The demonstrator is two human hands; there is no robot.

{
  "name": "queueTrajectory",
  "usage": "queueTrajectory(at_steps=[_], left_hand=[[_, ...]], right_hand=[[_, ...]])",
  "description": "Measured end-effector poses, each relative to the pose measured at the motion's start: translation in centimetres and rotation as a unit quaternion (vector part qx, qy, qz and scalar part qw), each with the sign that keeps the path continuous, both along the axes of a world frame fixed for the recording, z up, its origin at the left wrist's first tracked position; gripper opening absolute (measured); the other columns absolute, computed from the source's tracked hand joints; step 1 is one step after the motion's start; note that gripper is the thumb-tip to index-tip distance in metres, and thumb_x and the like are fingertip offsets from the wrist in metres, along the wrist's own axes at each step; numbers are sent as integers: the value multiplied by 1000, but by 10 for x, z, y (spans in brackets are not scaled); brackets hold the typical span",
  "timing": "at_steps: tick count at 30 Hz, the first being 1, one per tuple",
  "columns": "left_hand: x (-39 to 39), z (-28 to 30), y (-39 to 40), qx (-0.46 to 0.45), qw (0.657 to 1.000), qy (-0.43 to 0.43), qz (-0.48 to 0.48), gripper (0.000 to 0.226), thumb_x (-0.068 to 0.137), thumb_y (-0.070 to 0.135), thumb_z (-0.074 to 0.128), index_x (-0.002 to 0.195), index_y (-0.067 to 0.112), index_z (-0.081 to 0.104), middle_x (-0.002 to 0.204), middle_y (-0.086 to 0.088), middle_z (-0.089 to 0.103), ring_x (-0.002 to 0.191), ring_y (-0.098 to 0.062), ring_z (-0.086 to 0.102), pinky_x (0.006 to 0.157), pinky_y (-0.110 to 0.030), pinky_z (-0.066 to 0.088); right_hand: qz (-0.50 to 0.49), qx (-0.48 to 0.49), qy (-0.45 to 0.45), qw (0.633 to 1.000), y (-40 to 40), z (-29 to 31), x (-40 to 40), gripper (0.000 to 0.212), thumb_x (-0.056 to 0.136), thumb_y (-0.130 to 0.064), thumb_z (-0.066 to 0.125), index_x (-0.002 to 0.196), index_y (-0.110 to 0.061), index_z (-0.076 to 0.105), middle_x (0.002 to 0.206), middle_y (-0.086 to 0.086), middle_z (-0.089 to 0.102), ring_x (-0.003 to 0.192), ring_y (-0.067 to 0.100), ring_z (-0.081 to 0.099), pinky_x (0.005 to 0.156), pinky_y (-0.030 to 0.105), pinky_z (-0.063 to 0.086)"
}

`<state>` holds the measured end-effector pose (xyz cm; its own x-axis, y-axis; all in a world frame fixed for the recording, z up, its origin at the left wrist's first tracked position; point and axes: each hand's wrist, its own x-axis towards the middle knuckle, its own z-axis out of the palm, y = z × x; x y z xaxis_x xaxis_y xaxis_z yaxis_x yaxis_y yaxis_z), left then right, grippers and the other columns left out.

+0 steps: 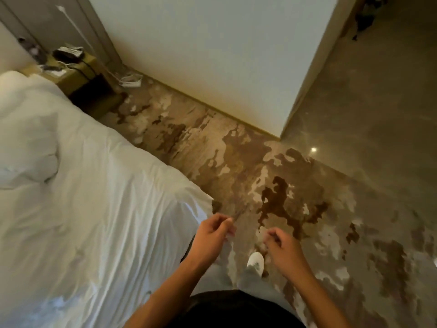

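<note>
Looking down: both hands up at 6 o'clock, over the carpet [236, 150]. L hand [211, 233]: fingers curled, thumb tucked to the fingertips. There's a faint blurred streak off the tips toward 12, and I can't tell if that's a thin thing pinched or just carpet pattern. R hand [282, 247]: fingers curled in on the palm, nothing visible in them. The duvet [94, 197] is what's in play: white, rumpled, filling the frame from 7 to 10 o'clock. Its near corner [198, 197] is just beside L hand, at that hand's 11, not touching.

Risks, as I judge it:
- **Aim:** the frame's smeared round the hands, so if I reach for that corner I could grab short & only bunch cloth.
- **Tug:** a hard pull from one corner would likely drag the cover skew & take the pillow [28, 150] at 9 w/ it.
- **Footing:** my white shoe [255, 261] sits at 6 between the hands, close to the overhang. If I step toward 9 I may tread on the hem or clip the bed frame, which is hidden under cloth.

Room:
- **Carpet lane:** runs 6 to 11 o'clock between bed edge & wall [212, 55], fairly narrow.
- **Far end:** it stops at the nightstand [78, 72] at 11, w/ loose cables [131, 80] on the floor beside it, a trip hazard.
- **Open side:** the widest room is the smooth floor [366, 114] at 2–3, past the wall's end.
</note>
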<state>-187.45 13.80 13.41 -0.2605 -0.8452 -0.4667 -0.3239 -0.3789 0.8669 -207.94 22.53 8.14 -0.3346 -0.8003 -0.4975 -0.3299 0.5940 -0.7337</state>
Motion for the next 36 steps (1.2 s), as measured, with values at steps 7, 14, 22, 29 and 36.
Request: queueTrajectory(at_steps=[7,14,22,29,36], left_hand=[[-19,-11,-131,33,987,-11,159,18,102,28,56,98,22,73,84,1,78,82,-15,75,76,-35,59],[-28,-33,-315,54,971,16,231,18,100,30,58,96,22,74,85,0,78,81,-17,74,80,-43,62],[-12,-6,-544,24,970,59,235,17,99,34,58,98,26,73,91,2,78,86,-12,74,85,-40,62],[64,3,-713,-33,943,86,318,16,100,34,57,101,30,73,95,4,77,90,-13,74,82,-38,61],[183,-3,-837,9,888,20,460,15,101,34,58,103,30,72,94,5,77,91,-11,74,85,-35,61]], right_hand=[[182,-51,-2,982,-253,33,-30,12,102,-40,60,98,-35,70,93,-12,73,88,0,68,80,24,57],[261,-61,37,963,-466,29,-23,12,102,-37,60,100,-32,71,93,-12,73,89,2,68,80,24,57],[257,4,60,964,-639,24,-17,9,101,-37,63,96,-36,70,90,-11,76,85,1,70,77,25,57],[295,50,58,952,-822,-1,42,12,101,-38,63,94,-35,71,88,-13,76,85,2,71,69,19,50],[431,30,15,902,-1035,-17,202,13,101,-41,61,92,-38,70,88,-13,74,83,2,70,68,21,49]])
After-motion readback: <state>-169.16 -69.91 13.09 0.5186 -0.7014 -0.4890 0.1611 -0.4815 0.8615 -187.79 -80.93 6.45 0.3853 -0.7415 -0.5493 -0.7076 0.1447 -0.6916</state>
